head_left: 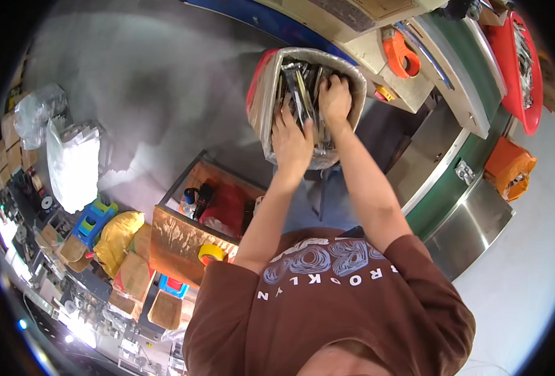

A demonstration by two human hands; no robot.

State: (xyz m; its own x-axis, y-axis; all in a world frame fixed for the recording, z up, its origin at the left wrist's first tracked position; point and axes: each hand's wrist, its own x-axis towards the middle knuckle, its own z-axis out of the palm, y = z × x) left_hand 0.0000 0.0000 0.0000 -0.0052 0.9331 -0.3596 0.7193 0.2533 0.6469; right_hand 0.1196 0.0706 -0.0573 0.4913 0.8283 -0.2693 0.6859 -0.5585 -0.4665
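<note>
Thin, flat, dark pieces with shiny and pale streaks (pixel 298 91) fill a bin lined with clear plastic (pixel 262 94); their exact kind cannot be made out. Over the near left part of the pile lies my left hand (pixel 292 143), thumb and fingers apart, the fingertips touching the pieces. My right hand (pixel 335 103) reaches in at the far right side, its fingers bent down around some of the dark pieces. The tips of those fingers are partly hidden in the pile. A red edge shows at the bin's left side.
Right of the bin stands a bench with an orange tape dispenser (pixel 401 53) and a red tub of pieces (pixel 533 75). At near left, an open wooden box (pixel 180 235) holds a red item, with yellow tape (pixel 211 253) on it. White bags (pixel 74 163) and cartons lie farther left.
</note>
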